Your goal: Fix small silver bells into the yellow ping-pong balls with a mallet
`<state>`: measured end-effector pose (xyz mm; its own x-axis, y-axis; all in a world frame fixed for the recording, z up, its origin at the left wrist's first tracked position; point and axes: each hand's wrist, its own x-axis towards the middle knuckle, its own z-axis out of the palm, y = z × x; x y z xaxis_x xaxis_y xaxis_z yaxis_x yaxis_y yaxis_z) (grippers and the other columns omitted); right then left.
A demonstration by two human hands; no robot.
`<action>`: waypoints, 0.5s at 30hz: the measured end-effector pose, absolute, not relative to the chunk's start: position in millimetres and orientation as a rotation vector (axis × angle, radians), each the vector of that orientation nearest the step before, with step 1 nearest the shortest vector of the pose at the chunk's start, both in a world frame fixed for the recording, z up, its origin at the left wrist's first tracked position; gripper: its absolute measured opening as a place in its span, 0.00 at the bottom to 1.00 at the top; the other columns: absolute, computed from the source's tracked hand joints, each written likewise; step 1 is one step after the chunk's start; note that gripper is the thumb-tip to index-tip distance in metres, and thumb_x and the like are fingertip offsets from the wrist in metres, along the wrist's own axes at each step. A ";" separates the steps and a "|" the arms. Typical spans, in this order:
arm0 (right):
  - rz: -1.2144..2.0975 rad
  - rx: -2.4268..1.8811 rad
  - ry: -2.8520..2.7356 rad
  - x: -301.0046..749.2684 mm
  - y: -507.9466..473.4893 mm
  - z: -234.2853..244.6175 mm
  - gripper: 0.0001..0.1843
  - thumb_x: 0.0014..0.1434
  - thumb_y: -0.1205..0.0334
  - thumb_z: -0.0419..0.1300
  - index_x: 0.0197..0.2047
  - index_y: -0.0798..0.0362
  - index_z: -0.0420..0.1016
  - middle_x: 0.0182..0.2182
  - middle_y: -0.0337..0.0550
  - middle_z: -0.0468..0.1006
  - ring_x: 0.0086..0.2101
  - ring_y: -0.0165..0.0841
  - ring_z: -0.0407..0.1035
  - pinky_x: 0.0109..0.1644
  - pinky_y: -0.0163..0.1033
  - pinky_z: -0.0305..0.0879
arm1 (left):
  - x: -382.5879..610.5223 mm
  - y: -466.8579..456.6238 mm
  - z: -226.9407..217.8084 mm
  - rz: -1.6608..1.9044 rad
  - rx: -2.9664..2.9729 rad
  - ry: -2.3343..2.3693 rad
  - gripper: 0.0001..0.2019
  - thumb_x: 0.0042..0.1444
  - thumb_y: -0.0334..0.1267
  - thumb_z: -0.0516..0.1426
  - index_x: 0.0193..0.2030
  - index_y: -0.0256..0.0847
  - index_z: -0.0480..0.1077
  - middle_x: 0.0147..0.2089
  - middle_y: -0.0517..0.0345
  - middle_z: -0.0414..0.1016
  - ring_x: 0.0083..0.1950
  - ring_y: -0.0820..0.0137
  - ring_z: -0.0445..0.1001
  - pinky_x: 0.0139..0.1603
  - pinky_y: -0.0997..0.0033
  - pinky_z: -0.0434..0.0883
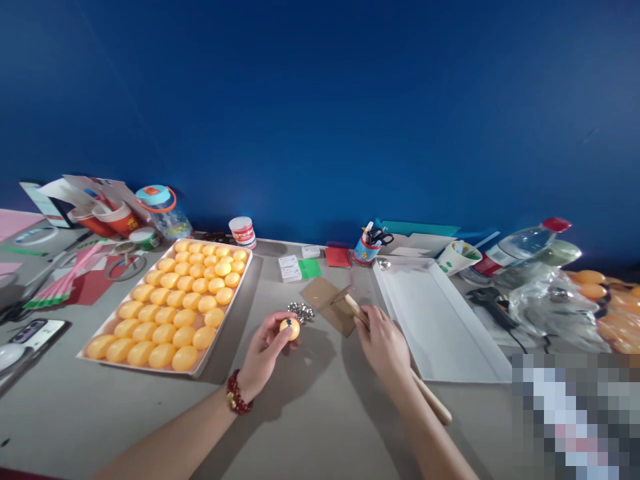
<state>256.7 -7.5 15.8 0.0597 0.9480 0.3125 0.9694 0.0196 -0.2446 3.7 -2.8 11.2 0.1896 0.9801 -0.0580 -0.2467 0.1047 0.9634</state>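
My left hand (267,347) pinches an orange ping-pong ball (289,329) between thumb and fingers. On the ball's top is a small dark spot or piece that I cannot make out. Just behind that hand lies a pile of small shiny metal pieces (301,311). My right hand (384,340) is closed around a long wooden-handled tool (434,400), whose butt shows below the wrist. The tool's far end reaches over a flat brown square (333,300); its thin head is unclear.
A shallow box of orange ping-pong balls (196,371) stands left. At right lies a white tray (440,327). Behind are small white boxes (289,268), a red square (338,257) and a cup with scissors (367,250). A bottle (520,247) and black glue gun (493,308) lie far right.
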 end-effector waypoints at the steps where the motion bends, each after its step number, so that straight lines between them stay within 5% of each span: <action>1: -0.067 -1.976 -1.936 256.2 -7.3 15.0 0.07 0.65 0.62 0.50 0.43 0.53 0.67 0.37 0.49 0.78 0.37 0.41 0.74 0.38 0.39 0.63 | 3.7 -2.8 11.4 1.127 1.043 0.927 0.15 0.58 0.46 0.60 0.48 0.40 0.71 0.41 0.54 0.76 0.33 0.70 0.77 0.33 0.72 0.73; 5: -0.083 -2.024 -1.990 251.5 -7.9 15.0 0.04 0.63 0.65 0.54 0.40 0.54 0.68 0.37 0.48 0.77 0.38 0.42 0.72 0.41 0.41 0.63 | 3.6 -2.7 12.7 1.125 1.060 0.920 0.14 0.59 0.46 0.59 0.48 0.40 0.71 0.44 0.53 0.76 0.34 0.70 0.77 0.33 0.72 0.73; 10: -0.099 -1.983 -1.878 254.9 -11.1 30.4 0.13 0.66 0.51 0.54 0.35 0.51 0.69 0.30 0.42 0.78 0.34 0.39 0.72 0.37 0.38 0.61 | 3.9 -2.1 11.6 1.152 1.041 0.893 0.16 0.58 0.46 0.60 0.48 0.39 0.72 0.37 0.55 0.76 0.32 0.70 0.75 0.34 0.71 0.74; 15: -0.365 -2.117 -1.804 286.0 -9.9 40.7 0.11 0.65 0.57 0.54 0.45 0.53 0.72 0.43 0.50 0.79 0.41 0.43 0.70 0.44 0.42 0.62 | 3.3 -2.2 10.3 1.139 1.039 0.900 0.15 0.59 0.46 0.59 0.49 0.39 0.71 0.39 0.55 0.75 0.34 0.70 0.75 0.35 0.71 0.74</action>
